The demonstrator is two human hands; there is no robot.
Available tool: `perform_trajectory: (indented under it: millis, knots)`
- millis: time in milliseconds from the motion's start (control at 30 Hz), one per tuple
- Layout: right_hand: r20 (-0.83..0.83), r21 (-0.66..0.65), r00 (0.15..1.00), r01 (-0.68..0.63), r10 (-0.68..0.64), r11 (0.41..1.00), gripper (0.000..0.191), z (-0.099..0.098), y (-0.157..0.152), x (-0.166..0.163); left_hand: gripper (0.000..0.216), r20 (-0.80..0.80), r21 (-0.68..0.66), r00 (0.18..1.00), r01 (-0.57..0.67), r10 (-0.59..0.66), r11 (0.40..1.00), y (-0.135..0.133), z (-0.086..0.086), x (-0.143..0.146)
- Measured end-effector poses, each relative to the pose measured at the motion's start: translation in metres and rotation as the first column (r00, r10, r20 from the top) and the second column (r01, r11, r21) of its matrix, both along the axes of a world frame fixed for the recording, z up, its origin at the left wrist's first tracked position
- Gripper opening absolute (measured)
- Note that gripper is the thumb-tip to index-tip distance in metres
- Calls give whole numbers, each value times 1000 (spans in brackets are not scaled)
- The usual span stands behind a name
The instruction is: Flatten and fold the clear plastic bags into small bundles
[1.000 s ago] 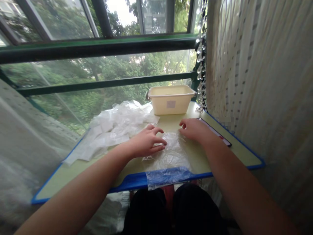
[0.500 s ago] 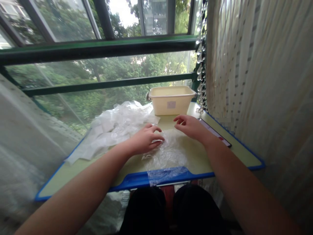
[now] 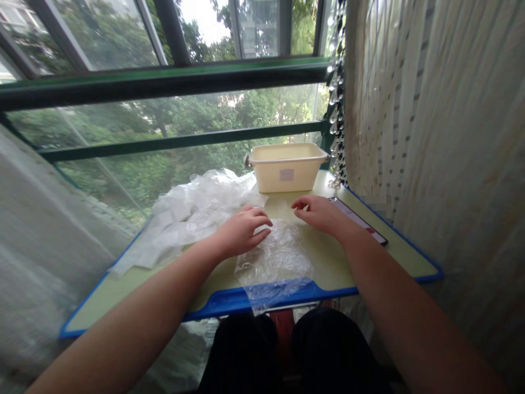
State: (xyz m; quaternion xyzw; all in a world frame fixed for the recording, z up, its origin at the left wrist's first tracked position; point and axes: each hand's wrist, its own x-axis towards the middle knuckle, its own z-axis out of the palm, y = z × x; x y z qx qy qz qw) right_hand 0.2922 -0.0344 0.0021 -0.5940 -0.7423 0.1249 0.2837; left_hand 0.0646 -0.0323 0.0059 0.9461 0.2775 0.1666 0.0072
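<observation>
A crinkled clear plastic bag [image 3: 280, 257] lies flat on the pale green table [image 3: 369, 257], its near end hanging over the blue front edge. My left hand [image 3: 240, 231] rests on the bag's left far part, fingers curled and pressed onto the film. My right hand [image 3: 324, 213] is at the bag's far right corner, with fingertips bent together in a pinch on the film's edge. The two hands are about a hand's width apart.
A loose pile of clear and white plastic bags [image 3: 192, 216] covers the table's left half. A cream plastic tub [image 3: 287, 167] stands at the far edge by the window rail. A phone [image 3: 359, 220] lies right of my right hand. A curtain [image 3: 430, 137] hangs on the right.
Both hands have shifted slightly away from me and to the left. The bag's far edge has been drawn along, so less film hangs over the front edge.
</observation>
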Motion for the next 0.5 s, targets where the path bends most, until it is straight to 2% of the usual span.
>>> perform_trajectory:
  millis: [67, 167, 367, 500]
  knots:
    - [67, -7, 997, 31, -30, 1000, 28, -5, 2, -3, 24, -2, 19, 999, -35, 35, 999, 1, 0, 0]
    - [116, -59, 993, -7, 14, 998, 39, -10, 3, -9, 25, -23, 32, 999, -36, 36, 999, 1, -1, 0]
    - [50, -63, 986, -154, 157, 986, 28, -7, 0, -13, 23, -38, 28, 999, -4, 5, 1000, -1, -1, 1]
    - [61, -68, 972, -222, 226, 973, 26, -9, 1, -13, 18, -10, 30, 996, -83, 84, 996, -1, 2, 0]
